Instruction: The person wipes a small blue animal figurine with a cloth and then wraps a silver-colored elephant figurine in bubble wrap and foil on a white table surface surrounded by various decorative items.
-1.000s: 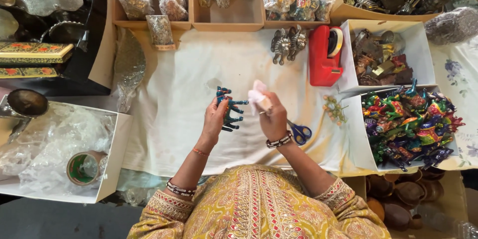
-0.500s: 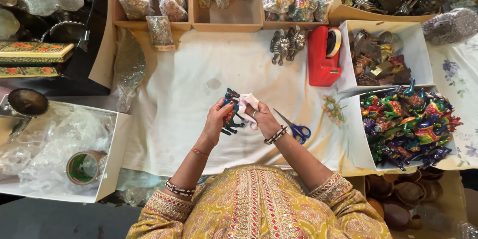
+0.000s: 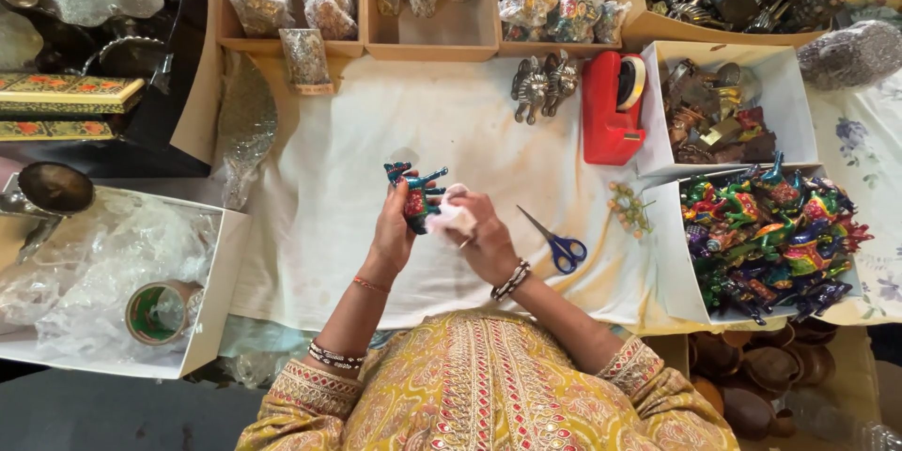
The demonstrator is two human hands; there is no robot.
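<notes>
Left hand point(image 3: 393, 230) closed round a small painted animal figurine point(image 3: 414, 190), just above the cloth-covered worktop point(image 3: 329, 216). Right hand point(image 3: 481, 235) pressing a white cloth point(image 3: 455, 216) against it. Probably light, stiff, thin legs breakable, so best gripped by the body.

We wear a mustard-yellow tunic with red and white embroidery down the front and at the cuffs. The left hand point(image 3: 393, 230) has a thin red thread at the wrist; the right hand point(image 3: 481, 237) has a beaded, apparently black-and-white, bracelet.
</notes>
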